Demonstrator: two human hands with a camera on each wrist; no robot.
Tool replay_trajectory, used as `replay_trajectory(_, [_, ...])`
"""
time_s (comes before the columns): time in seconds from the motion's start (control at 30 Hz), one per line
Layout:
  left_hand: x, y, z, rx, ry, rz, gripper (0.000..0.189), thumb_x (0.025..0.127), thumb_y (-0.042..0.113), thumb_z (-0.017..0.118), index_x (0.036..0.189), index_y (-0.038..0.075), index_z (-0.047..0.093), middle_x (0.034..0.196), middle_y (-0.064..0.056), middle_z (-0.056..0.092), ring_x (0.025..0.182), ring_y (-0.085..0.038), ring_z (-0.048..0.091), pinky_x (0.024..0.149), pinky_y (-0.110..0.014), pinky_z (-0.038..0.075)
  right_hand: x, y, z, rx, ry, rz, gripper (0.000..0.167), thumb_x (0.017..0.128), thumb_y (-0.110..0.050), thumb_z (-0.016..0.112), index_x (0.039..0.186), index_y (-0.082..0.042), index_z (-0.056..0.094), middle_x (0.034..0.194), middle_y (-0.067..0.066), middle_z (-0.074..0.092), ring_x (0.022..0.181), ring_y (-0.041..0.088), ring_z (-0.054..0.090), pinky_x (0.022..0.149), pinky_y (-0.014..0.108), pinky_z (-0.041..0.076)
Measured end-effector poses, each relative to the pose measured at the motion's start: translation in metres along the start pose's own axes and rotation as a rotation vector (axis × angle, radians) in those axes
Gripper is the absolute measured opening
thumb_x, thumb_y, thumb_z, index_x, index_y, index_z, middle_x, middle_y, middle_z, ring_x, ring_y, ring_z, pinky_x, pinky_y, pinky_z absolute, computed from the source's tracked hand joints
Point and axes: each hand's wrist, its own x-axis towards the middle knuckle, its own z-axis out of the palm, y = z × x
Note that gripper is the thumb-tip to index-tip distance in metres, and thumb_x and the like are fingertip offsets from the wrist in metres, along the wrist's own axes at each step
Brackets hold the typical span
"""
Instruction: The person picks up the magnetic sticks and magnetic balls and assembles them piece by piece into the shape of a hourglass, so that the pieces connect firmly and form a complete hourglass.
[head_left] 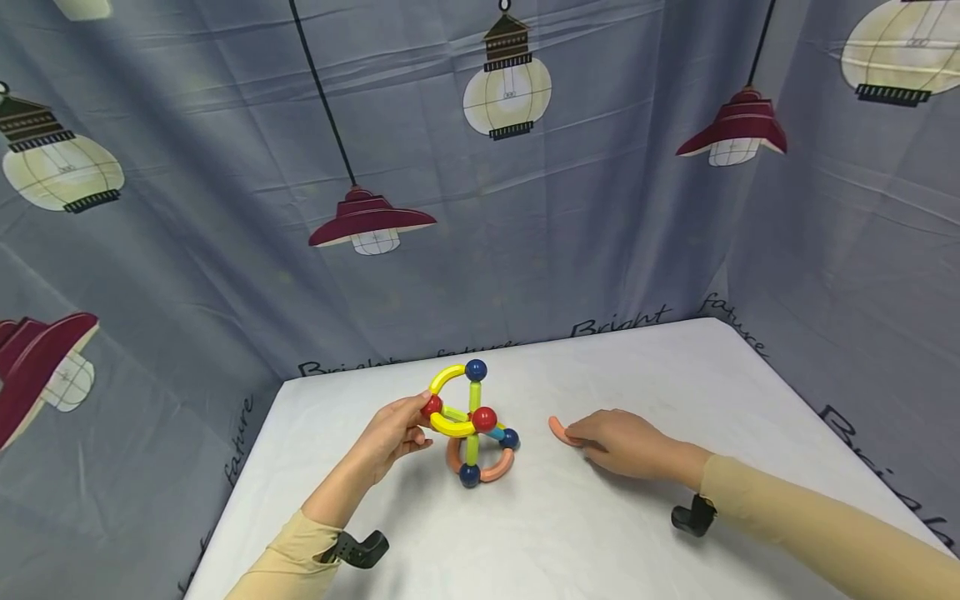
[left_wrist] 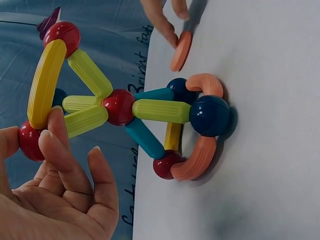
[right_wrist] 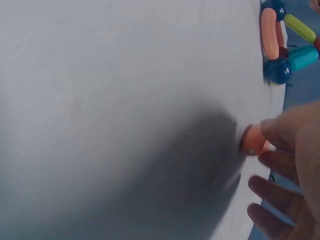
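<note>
A structure of coloured rods and balls [head_left: 472, 446] stands on the white table, with curved yellow rods above and curved orange rods at its base. My left hand [head_left: 392, 432] pinches a red ball [left_wrist: 31, 141] at the structure's upper left between thumb and finger. To the right of the structure, my right hand [head_left: 626, 443] pinches one end of a loose curved orange rod [head_left: 561, 431] at the table surface. In the right wrist view only the near end of that orange rod [right_wrist: 253, 140] shows, between thumb and forefinger.
The white table [head_left: 600, 533] reaches back to a grey-blue curtain [head_left: 487, 275] printed with lamps and lettering, which also hangs along the sides. A black wrist camera [head_left: 362, 550] is strapped to the left wrist, another camera [head_left: 693, 515] to the right.
</note>
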Motion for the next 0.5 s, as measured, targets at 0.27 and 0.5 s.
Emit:
replay_trajectory(0.27, [-0.001, 0.001, -0.001, 0.002, 0.004, -0.003, 0.059, 0.097, 0.053, 0.065, 0.124, 0.0, 0.064, 0.095, -0.01, 0.067, 0.065, -0.015, 0.053, 0.077, -0.03, 0.058, 0.03, -0.011, 0.016, 0.061, 0.091, 0.227, 0.043, 0.08, -0.027, 0.089, 0.114, -0.01, 0.069, 0.095, -0.005, 0.065, 0.084, 0.012, 0.059, 0.076, 0.035, 0.052])
replay_trajectory(0.5, [0.0, 0.001, 0.0, 0.008, 0.011, -0.008, 0.06, 0.097, 0.053, 0.066, 0.125, 0.0, 0.063, 0.095, -0.011, 0.066, 0.065, -0.015, 0.053, 0.076, -0.029, 0.058, 0.043, -0.014, 0.021, 0.157, 0.047, 0.337, 0.039, 0.079, -0.017, 0.088, 0.108, -0.009, 0.064, 0.08, -0.005, 0.056, 0.072, 0.013, 0.05, 0.066, 0.033, 0.046])
